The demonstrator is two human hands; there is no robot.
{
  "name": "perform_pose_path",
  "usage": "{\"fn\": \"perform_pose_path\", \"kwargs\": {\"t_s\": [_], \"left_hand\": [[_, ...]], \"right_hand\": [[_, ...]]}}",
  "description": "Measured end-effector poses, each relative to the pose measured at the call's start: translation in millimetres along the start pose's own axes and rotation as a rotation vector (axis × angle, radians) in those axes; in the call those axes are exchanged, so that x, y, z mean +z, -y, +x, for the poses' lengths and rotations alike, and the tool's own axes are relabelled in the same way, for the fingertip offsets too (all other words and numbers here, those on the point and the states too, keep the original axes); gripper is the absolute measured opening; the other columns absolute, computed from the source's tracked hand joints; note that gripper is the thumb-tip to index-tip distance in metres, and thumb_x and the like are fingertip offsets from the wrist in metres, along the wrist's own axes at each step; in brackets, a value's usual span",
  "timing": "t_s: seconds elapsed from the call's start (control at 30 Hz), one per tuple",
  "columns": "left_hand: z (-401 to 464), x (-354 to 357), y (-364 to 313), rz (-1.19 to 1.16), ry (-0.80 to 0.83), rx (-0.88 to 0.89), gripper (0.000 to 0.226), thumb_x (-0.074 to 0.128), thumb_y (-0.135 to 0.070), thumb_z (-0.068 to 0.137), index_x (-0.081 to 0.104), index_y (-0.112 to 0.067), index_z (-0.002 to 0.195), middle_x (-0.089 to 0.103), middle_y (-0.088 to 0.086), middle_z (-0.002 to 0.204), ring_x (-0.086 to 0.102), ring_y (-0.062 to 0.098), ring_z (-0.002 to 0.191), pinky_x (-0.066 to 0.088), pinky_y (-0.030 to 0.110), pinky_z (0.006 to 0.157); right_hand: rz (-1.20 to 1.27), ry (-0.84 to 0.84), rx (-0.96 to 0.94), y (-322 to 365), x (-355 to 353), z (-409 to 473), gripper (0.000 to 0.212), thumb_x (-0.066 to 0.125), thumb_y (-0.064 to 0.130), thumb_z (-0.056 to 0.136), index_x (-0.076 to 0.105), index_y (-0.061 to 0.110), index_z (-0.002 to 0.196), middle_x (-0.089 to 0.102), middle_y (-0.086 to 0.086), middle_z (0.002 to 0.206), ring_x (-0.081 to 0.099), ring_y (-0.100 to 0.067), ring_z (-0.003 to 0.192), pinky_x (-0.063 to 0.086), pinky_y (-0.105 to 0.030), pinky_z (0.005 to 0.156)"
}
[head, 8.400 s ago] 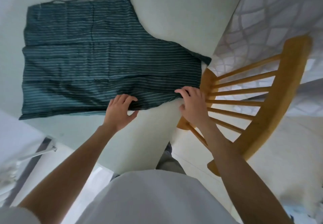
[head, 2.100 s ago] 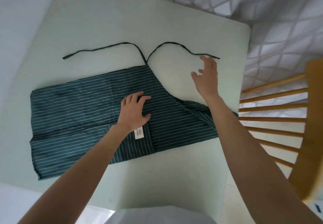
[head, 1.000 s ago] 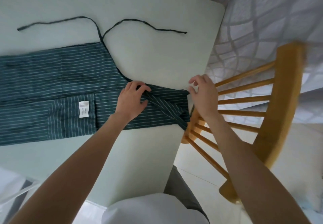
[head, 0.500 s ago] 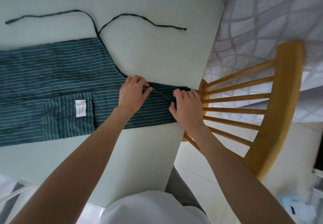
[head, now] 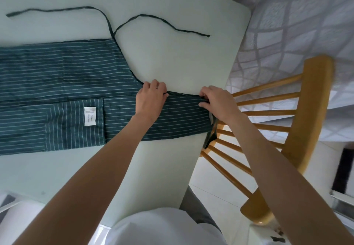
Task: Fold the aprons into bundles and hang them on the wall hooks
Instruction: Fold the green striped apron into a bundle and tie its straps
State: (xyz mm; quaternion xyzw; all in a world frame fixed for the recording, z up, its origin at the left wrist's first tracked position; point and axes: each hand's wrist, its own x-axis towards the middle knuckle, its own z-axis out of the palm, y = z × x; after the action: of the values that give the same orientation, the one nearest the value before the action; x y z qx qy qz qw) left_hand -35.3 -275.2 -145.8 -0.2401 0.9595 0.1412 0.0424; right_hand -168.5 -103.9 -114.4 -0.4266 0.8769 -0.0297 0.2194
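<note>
Head view: one apron (head: 76,84), dark green with thin white stripes, folded lengthwise and lying flat on the one pale table (head: 172,59), running from the left edge of the picture to the table's right edge. One white label (head: 90,116) showing on the striped cloth (print too small to read). Two ties (head: 161,22) running from the apron's far corner across the bare tabletop, one to the left, one to the right. One more strap (head: 211,135) hanging off the table's right edge, down in front of the one wooden chair (head: 298,130). No containers to count.

Left hand (head: 150,100) set on the apron's narrow part, fingers curled at the cloth's far edge, pinching it. Right hand (head: 216,101) near the table's right edge, fingers curled round the same far edge of the apron, knuckles up. Both forearms reaching forward from the bottom of the picture, hands apart with a stretch of taut edge between them.
</note>
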Motion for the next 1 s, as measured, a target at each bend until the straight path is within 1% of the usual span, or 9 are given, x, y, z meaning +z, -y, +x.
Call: {"fn": "perform_pose_path", "kwargs": {"t_s": [0.07,0.2,0.43,0.57,0.63,0.77,0.83,0.9,1.0], "left_hand": [[-6.5,2.0,1.9,-0.038,-0.031,0.017,0.019,0.053,-0.025,0.094,0.055,-0.012,0.108,0.054,0.009,0.117,0.051,0.028,0.101,0.05,0.037,0.078],[-24.7,4.1,-0.7,-0.1,-0.151,0.151,0.022,0.063,-0.023,0.087,0.058,-0.015,0.107,0.053,0.009,0.123,0.05,0.03,0.111,0.047,0.043,0.087],[-50.8,4.7,7.9,-0.087,0.037,0.15,0.067,0.065,-0.057,0.075,0.049,-0.022,0.129,0.041,0.007,0.141,0.032,0.028,0.131,0.029,0.049,0.106],[-62.9,8.0,21.1,0.009,0.197,0.078,0.083,0.054,-0.068,0.076,0.025,-0.034,0.145,0.012,0.001,0.157,0.002,0.025,0.144,0.0,0.061,0.112],[-65.3,12.7,28.5,0.087,0.258,0.053,0.088,0.045,-0.076,0.075,0.006,-0.042,0.147,-0.006,-0.005,0.158,-0.015,0.025,0.143,-0.014,0.065,0.103],[-64.5,19.2,31.5,0.049,0.323,0.046,0.091,0.04,-0.08,0.073,-0.007,-0.048,0.144,-0.021,-0.01,0.155,-0.03,0.024,0.139,-0.016,0.069,0.101],[-64.2,19.4,31.4,0.004,0.311,0.059,0.09,0.042,-0.078,0.074,-0.005,-0.047,0.144,-0.02,-0.011,0.155,-0.028,0.023,0.139,-0.018,0.067,0.101],[-70.6,15.0,35.8,-0.135,0.215,0.072,0.083,0.045,-0.072,0.077,0.01,-0.043,0.146,-0.006,-0.012,0.157,-0.017,0.02,0.143,-0.014,0.061,0.107],[-92.5,1.9,60.5,-0.423,-0.017,0.003,0.061,0.051,-0.052,0.083,0.042,-0.025,0.137,0.033,-0.002,0.149,0.019,0.022,0.141,0.015,0.044,0.115]], "right_hand": [[0.028,-0.003,-0.018,-6.7,2.4,-11.5,0.023,0.062,0.028,0.089,0.061,0.016,0.109,0.066,-0.002,0.1,0.06,-0.015,0.084,0.045,-0.025,0.077],[0.335,-0.146,0.101,-14.8,14.0,-23.5,0.02,0.06,0.028,0.09,0.067,0.015,0.104,0.07,-0.001,0.096,0.055,-0.005,0.079,0.034,-0.007,0.069],[0.054,-0.209,0.182,-8.5,24.6,1.9,0.029,0.04,0.031,0.1,0.06,0.011,0.106,0.061,-0.005,0.095,0.051,-0.013,0.073,0.044,-0.025,0.067],[-0.062,-0.284,0.075,-7.8,26.2,10.8,0.018,0.039,0.024,0.101,0.05,0.01,0.103,0.06,-0.005,0.08,0.049,-0.017,0.063,0.037,-0.028,0.061],[-0.112,-0.317,0.015,-11.9,30.2,13.5,0.013,0.045,0.018,0.098,0.053,0.01,0.103,0.062,-0.009,0.09,0.053,-0.022,0.078,0.04,-0.031,0.071],[-0.071,-0.435,0.046,-12.6,32.8,-4.5,0.026,0.054,0.008,0.089,0.057,0.012,0.115,0.056,-0.012,0.122,0.047,-0.03,0.116,0.039,-0.039,0.099],[-0.024,-0.473,-0.039,4.7,35.8,-23.0,0.029,0.055,0.006,0.087,0.058,0.011,0.115,0.055,-0.012,0.125,0.044,-0.03,0.121,0.038,-0.042,0.103],[0.019,-0.433,-0.198,33.7,44.8,-40.4,0.029,0.057,0.01,0.087,0.059,0.013,0.116,0.055,-0.01,0.127,0.043,-0.028,0.124,0.035,-0.043,0.106],[0.017,-0.28,-0.405,79.2,65.2,-53.4,0.031,0.06,0.016,0.087,0.06,0.015,0.117,0.054,-0.009,0.131,0.042,-0.027,0.127,0.031,-0.046,0.11]]}}
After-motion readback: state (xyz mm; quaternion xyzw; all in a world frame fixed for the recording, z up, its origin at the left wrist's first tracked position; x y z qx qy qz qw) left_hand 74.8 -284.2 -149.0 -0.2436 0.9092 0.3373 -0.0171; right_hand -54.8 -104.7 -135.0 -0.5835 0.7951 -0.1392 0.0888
